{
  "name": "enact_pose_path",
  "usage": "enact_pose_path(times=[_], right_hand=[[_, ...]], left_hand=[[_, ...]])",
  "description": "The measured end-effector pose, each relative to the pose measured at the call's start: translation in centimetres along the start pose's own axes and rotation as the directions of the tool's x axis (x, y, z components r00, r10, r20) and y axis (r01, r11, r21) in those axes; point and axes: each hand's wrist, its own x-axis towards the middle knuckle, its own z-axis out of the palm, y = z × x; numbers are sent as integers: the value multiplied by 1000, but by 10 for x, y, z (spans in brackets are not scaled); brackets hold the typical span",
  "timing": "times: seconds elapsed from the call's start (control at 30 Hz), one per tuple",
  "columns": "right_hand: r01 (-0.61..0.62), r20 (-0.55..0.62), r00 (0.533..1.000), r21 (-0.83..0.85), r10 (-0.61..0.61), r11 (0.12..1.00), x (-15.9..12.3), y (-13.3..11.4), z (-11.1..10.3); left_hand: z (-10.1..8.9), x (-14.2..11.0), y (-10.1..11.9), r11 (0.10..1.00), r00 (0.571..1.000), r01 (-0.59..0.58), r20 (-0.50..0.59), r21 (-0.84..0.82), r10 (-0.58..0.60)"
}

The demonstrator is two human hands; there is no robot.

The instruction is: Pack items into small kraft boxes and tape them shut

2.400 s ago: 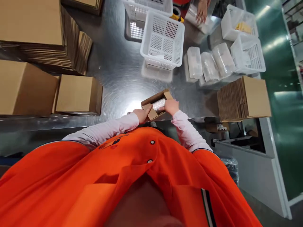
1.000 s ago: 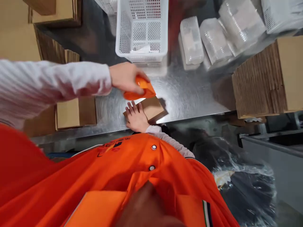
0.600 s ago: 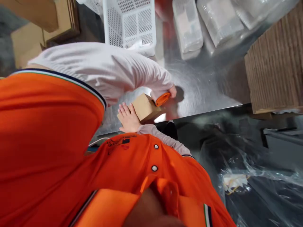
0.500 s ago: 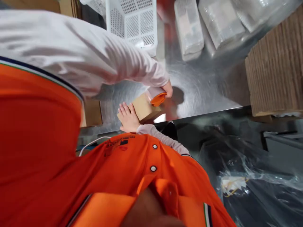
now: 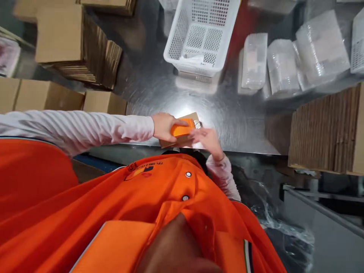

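Head view: the left grip [image 5: 164, 127] clamps an orange handheld tape dispenser [image 5: 179, 129], pressing it against a small kraft cardboard box [image 5: 173, 142] lying on the brushed steel surface [image 5: 153, 91]. The right grip [image 5: 206, 139], blurred, hovers open just beside that box, fingers apart. Beyond the box stand a white perforated plastic basket [image 5: 178, 41] and clear-wrapped packs [image 5: 254, 60]; a stack of flattened corrugated cardboard [image 5: 321, 132] lies right of it.

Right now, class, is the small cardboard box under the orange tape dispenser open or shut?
Shut: the small cardboard box shows a flat top, no flaps raised, beneath the orange tape dispenser.
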Motion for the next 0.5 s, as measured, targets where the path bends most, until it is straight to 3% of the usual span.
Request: enact_pose_path(times=[0.03, 0.1, 0.17, 0.3, 0.43, 0.5], right_hand=[[-96, -99, 991, -21, 93, 995, 6, 5, -12], [-320, -276, 915, -53, 295, 946, 28, 11, -24], [-437, -285, 869, -64, 404, 897, 54, 15, -21], [-481, -226, 866, -127, 447, 868, 77, 24, -7], [-507, -282, 845, -153, 454, 848, 71, 33, -10], [-502, -282, 848, -153, 449, 851, 70, 36, -13]], left_hand=[[5, 2, -2, 999, 1000, -15, -26, -31, 14], [13, 5, -5, 996, 996, -47, -78, -79, 41], [21, 6, -9, 992, 992, -81, -109, -95, 70], [50, -27, -38, 985, 994, -81, -82, -152, 69], [104, -89, -87, 990, 998, 63, 28, -129, -60], [130, -106, -103, 988, 994, 97, 57, -119, -91]])
